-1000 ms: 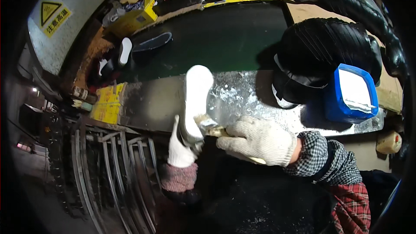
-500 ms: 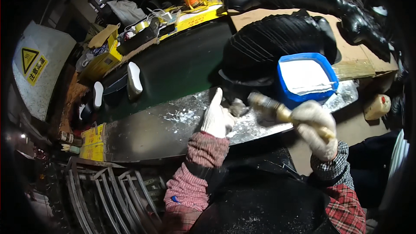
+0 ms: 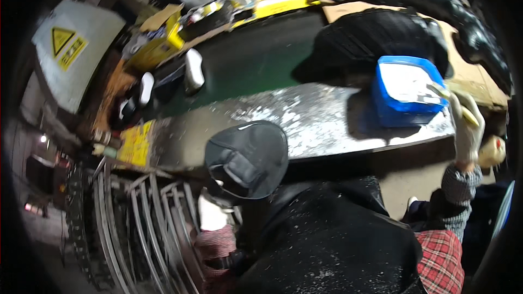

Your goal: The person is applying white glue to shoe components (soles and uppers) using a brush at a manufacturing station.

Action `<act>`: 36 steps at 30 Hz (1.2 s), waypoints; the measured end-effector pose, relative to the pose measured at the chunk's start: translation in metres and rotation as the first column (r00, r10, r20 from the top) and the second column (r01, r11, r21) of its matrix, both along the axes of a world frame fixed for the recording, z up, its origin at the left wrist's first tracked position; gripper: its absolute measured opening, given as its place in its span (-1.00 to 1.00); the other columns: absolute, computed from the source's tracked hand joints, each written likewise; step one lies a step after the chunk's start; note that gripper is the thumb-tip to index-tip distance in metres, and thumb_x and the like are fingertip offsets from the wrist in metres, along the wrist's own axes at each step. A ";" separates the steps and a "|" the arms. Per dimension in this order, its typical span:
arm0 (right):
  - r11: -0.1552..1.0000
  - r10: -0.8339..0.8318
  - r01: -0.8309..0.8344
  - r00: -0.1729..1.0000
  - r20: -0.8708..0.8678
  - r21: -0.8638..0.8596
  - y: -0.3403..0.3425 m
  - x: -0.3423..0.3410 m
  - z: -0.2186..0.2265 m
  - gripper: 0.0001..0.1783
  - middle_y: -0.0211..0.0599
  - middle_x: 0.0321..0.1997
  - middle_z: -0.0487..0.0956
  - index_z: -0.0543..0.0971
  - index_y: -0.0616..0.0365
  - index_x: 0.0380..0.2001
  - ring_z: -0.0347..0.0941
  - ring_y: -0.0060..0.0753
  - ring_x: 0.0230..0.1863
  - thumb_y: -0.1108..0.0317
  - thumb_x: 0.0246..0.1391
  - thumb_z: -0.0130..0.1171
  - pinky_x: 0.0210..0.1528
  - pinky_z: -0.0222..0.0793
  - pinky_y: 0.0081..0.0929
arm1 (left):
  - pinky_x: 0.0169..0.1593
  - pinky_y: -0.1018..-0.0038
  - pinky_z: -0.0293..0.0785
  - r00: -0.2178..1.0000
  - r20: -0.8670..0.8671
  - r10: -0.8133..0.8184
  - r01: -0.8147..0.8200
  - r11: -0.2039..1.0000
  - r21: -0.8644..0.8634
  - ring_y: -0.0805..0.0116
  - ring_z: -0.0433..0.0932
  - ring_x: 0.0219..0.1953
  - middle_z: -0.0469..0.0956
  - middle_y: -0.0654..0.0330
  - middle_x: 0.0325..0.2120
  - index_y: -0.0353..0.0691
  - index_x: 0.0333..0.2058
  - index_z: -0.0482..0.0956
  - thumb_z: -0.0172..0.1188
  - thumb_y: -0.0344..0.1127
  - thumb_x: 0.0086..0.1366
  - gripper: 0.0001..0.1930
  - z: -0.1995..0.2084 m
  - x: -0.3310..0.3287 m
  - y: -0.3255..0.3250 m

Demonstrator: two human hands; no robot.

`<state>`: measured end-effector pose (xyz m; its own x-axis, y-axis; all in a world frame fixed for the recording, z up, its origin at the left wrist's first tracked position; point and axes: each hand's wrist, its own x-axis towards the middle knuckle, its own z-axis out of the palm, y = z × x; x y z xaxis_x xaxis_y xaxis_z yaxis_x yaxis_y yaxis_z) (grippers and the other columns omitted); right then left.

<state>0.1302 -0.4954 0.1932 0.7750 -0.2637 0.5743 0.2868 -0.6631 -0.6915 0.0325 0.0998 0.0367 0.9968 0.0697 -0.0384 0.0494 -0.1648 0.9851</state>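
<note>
My left hand point(image 3: 212, 212) in a white glove is low at the left, in front of the bench. It is closed at the lower edge of a black rounded piece point(image 3: 248, 158) that looks like a shoe upper. That piece is tilted up, and some of my fingers are hidden. My right hand point(image 3: 467, 130), also gloved, is closed around the handle of a brush point(image 3: 469, 117). The brush's bristle end is at the right rim of a blue tub point(image 3: 403, 111) holding a white paste or liquid point(image 3: 400, 81).
The metal bench top point(image 3: 321, 114) is smeared white. Behind it runs a dark green belt point(image 3: 256, 60) carrying white-soled shoes point(image 3: 193, 69). A black ribbed pile point(image 3: 376, 38) lies beyond the tub. A metal rack point(image 3: 147, 212) stands at lower left, a pale jug point(image 3: 492, 151) at right.
My left hand has moved left and toward me, and the black piece now shows raised above it. My right hand has carried the brush from the bench to the tub. The view has shifted.
</note>
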 end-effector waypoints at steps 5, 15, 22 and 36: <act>0.969 0.057 -0.048 0.998 0.027 -0.242 0.046 -0.015 -0.014 -0.88 -0.39 -0.45 0.53 0.57 0.28 -0.24 0.40 -0.65 -0.44 0.47 0.21 0.12 -0.41 0.31 -0.62 | 0.00 0.33 0.58 0.909 -0.408 -0.083 -0.196 0.780 -0.594 0.14 0.47 0.11 0.41 0.05 0.12 -0.23 0.24 0.23 0.19 -0.40 0.23 -0.40 0.043 -0.009 -0.092; 0.483 0.853 -0.749 0.519 -0.052 0.454 0.301 0.066 -0.026 -0.69 -0.24 -0.27 0.62 0.56 0.28 -0.09 0.54 -0.47 -0.28 0.29 0.19 0.19 -0.23 0.45 -0.53 | 0.23 0.32 0.29 0.943 -0.008 0.333 -0.309 0.864 -0.398 0.23 0.41 0.16 0.47 0.08 0.10 -0.32 0.16 0.40 0.13 -0.48 0.24 -0.53 0.043 0.028 -0.096; 0.580 0.745 -0.455 0.632 -0.213 0.675 0.242 0.033 -0.040 -0.77 -0.29 -0.41 0.62 0.59 0.33 -0.18 0.49 -0.60 -0.42 0.35 0.25 0.11 -0.40 0.39 -0.71 | 0.13 0.36 0.31 0.965 0.061 0.253 -0.178 0.812 -0.557 0.21 0.40 0.05 0.43 0.04 0.09 -0.32 0.18 0.35 0.14 -0.33 0.31 -0.52 0.021 0.050 -0.091; -0.018 0.993 -0.994 -0.005 -0.122 -0.111 0.291 -0.008 0.021 -0.65 -0.26 -0.36 0.65 0.59 0.22 -0.12 0.61 -0.29 -0.40 0.21 0.11 0.26 -0.31 0.57 -0.47 | -0.41 0.47 0.35 0.742 0.570 -0.353 -0.586 0.072 0.807 0.36 0.41 -0.54 0.50 0.21 -0.44 -0.15 -0.28 0.46 0.11 -0.28 0.33 -0.90 -0.060 0.106 -0.034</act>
<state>0.1224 -0.2047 0.2147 0.1936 0.8433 0.5013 0.7355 0.2134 -0.6431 0.1383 0.0663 -0.0230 0.7110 -0.3116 0.6304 -0.1880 -0.9481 -0.2565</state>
